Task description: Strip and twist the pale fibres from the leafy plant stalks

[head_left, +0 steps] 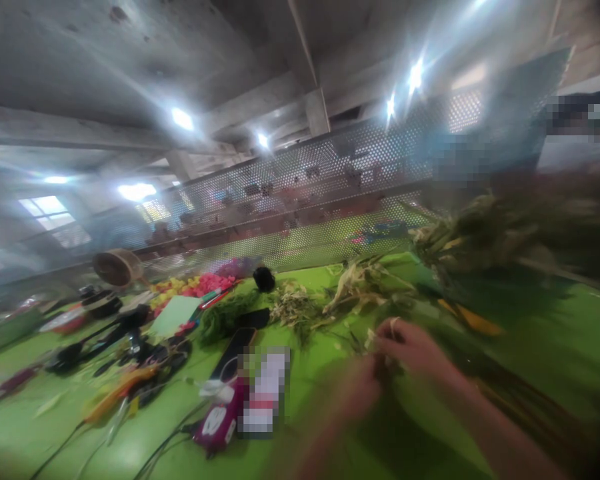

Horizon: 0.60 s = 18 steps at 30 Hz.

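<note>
Head: left hand (357, 387) meets right hand (410, 347), label (214, 421) on magenta device (231, 407) blurred

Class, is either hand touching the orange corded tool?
No, the left hand and right hand are together, well away from the corded tool.

Craft workshop, tool-strewn green worktable (30, 427)

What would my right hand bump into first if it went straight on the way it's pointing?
Beyond the pale bit at its fingertips, your right hand would probably meet the dried plants, though blur makes depth unclear.
</note>
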{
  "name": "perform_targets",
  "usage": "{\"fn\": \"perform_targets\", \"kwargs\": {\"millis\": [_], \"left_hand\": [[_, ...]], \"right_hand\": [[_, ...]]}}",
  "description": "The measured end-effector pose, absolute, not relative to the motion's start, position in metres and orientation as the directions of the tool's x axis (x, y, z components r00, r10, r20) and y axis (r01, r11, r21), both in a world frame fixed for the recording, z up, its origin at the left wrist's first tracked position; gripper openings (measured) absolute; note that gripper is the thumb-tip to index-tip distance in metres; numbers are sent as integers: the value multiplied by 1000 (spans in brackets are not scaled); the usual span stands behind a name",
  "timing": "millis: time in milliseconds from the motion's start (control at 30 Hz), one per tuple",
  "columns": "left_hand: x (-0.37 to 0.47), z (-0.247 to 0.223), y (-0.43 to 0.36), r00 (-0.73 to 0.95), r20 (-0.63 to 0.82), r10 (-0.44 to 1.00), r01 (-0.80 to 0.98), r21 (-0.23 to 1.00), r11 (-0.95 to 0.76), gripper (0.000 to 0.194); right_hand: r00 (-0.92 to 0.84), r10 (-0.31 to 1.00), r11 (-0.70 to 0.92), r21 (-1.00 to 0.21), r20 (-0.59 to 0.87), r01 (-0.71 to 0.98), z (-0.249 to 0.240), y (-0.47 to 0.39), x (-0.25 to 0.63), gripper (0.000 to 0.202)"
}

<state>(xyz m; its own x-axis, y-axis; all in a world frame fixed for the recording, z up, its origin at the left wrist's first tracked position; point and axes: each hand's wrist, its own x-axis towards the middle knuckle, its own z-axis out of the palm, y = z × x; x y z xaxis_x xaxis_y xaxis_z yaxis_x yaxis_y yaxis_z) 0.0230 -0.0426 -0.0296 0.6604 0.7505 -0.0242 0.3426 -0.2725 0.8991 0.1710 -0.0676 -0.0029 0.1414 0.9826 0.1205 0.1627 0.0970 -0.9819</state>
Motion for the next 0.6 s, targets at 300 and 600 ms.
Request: {"fn": "perform_targets", "kwargs": {"millis": [300, 600], "left_hand": [[17, -19, -51, 699, -15, 715, 355, 876, -328, 22], [13, -17, -37, 638, 71, 767, 168, 959, -228, 26]], "right_hand": [[325, 939, 61, -984, 115, 170, 7, -73, 164, 20], [386, 857, 206, -913, 342, 352, -11, -59, 185, 50]]}}
